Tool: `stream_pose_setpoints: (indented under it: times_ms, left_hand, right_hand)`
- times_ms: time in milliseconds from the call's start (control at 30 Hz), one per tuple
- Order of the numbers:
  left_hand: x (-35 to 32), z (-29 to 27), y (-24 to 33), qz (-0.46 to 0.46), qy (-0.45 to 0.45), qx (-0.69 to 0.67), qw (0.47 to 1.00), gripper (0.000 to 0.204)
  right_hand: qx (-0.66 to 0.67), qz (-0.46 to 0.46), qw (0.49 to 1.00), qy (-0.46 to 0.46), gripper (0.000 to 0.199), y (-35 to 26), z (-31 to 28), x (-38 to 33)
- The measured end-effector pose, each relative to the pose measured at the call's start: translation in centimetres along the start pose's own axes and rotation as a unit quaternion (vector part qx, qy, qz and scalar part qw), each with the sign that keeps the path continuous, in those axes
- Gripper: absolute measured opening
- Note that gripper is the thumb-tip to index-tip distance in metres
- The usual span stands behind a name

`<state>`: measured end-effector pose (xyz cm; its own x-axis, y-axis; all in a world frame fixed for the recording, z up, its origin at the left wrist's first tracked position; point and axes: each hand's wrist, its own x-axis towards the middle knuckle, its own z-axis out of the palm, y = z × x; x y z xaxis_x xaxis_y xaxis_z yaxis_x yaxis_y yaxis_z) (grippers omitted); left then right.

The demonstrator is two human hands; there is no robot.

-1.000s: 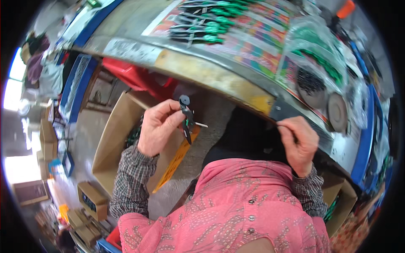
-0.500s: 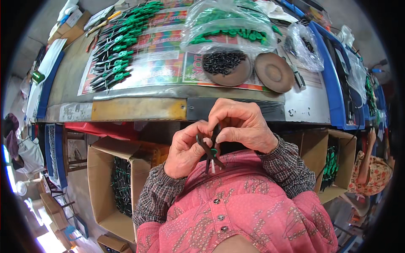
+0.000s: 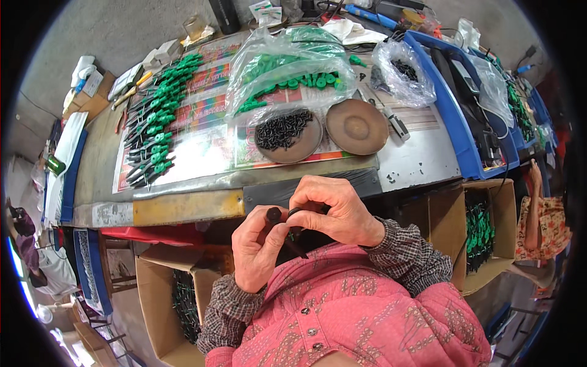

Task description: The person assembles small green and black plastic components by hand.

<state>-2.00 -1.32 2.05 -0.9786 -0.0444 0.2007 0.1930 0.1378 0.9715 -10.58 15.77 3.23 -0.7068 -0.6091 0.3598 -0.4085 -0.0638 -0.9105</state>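
Observation:
Both of my hands are together in front of my lap, just below the table's front edge. Curled around a black plier-like tool (image 3: 296,249) is my left hand (image 3: 255,249), with one rounded black end poking up between its fingers. My right hand (image 3: 335,211) pinches a black curved part of the same tool, thumb and forefinger meeting close to the left thumb. A little green shows between the hands. Fingers cover most of the tool. On the table beyond, a brown round dish (image 3: 306,150) holds a heap of small black pieces (image 3: 282,128).
A second brown dish (image 3: 356,126) sits beside the first. Behind them lies a clear bag (image 3: 244,79) of green parts. Rows of black-and-green tools (image 3: 156,131) lie at left. Blue bins (image 3: 455,131) stand at right. Cardboard boxes (image 3: 156,306) flank me below; another person's arm (image 3: 534,208) shows far right.
My view has tilted up, so the table shows lower. The tool has turned between my hands: its crossed arms and green disc showed before, and now one rounded end points up.

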Motion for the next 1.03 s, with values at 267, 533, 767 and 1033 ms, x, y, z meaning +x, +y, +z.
stream_pose_setpoints:
  times_ms: [267,533,767,1033]
  left_hand:
    - [0.5,1.4,-1.1,-0.021,0.052,-0.023,0.998,0.014]
    - [1.1,1.3,-0.4,-0.061,0.025,-0.024,0.998,0.015]
    - [1.6,0.5,1.1,-0.127,0.019,-0.083,0.988,0.024]
    - [1.8,0.3,0.3,-0.125,0.024,-0.12,0.985,0.027]
  right_hand:
    - [-0.07,-0.07,0.995,0.024,0.02,0.4,0.2,-0.2]
    - [-0.096,-0.055,0.994,0.016,0.019,0.4,-1.1,0.3]
    - [-0.337,-0.09,0.935,0.068,0.026,2.5,-3.4,2.7]
    - [-0.401,-0.066,0.911,0.074,0.028,2.4,-5.4,3.1]
